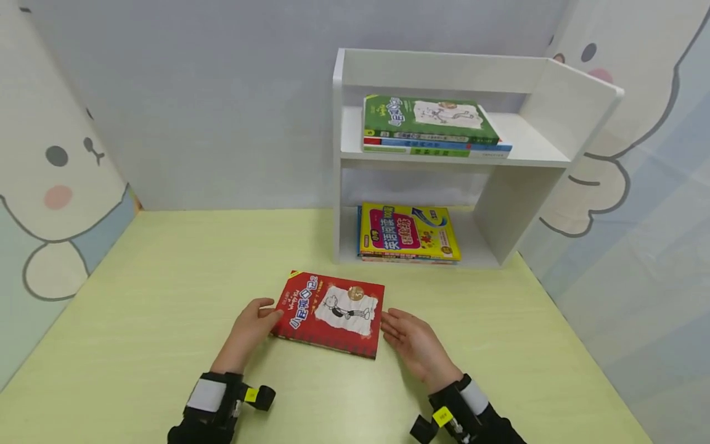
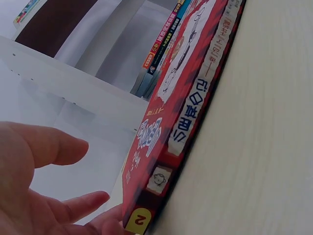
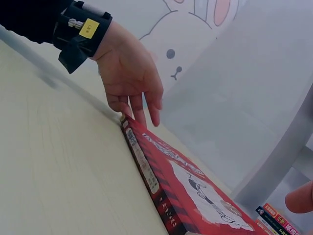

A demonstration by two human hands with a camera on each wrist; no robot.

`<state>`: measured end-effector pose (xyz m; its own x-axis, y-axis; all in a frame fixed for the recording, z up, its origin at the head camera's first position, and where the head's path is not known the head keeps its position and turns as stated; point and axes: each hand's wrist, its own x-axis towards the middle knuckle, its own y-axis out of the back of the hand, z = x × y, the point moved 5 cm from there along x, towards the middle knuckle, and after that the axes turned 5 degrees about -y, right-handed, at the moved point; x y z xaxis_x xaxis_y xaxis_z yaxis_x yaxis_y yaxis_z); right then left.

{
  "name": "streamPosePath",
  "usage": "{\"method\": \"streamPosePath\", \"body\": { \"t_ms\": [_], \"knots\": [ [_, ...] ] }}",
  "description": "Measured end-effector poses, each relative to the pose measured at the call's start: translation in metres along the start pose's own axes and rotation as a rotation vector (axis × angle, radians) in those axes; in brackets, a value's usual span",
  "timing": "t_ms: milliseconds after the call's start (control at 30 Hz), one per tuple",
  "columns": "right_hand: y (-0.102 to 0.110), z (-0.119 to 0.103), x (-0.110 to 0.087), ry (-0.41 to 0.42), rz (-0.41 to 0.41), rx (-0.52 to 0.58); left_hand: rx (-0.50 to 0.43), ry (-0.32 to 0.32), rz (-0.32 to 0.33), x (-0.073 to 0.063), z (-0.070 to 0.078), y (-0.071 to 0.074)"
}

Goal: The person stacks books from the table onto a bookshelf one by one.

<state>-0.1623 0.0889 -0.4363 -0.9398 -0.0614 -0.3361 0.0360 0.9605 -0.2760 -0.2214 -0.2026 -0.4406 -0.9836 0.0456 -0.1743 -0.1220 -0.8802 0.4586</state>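
Observation:
A red book (image 1: 333, 317) with a cartoon figure on its cover lies flat on the table, spine toward me. At its left edge is my left hand (image 1: 249, 330), its fingertips touching the book's corner while the thumb stays apart from the cover in the left wrist view. Beside the right edge, my right hand (image 1: 418, 348) holds its fingers fairly straight, close to the book; contact there is hard to tell. Only one fingertip (image 3: 301, 198) of the right hand shows in the right wrist view.
Behind the book stands a white two-tier shelf (image 1: 532, 203). Its upper tier bears a stack with a green book (image 1: 399, 117) on top; the lower holds a stack topped by a yellow book (image 1: 438, 237). The pale yellow table (image 1: 166, 277) meets walls at back and sides.

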Motion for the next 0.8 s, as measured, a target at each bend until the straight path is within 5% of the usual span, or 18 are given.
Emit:
{"method": "streamPosePath", "body": {
  "t_ms": [533,800],
  "knots": [
    [0.006,-0.013,0.000,0.018,0.013,-0.074,0.007,-0.034,-0.008,-0.043,0.005,-0.020],
    [0.016,-0.012,0.000,-0.030,-0.045,-0.009,-0.078,0.024,-0.020,-0.047,0.000,-0.017]
  ]
}}
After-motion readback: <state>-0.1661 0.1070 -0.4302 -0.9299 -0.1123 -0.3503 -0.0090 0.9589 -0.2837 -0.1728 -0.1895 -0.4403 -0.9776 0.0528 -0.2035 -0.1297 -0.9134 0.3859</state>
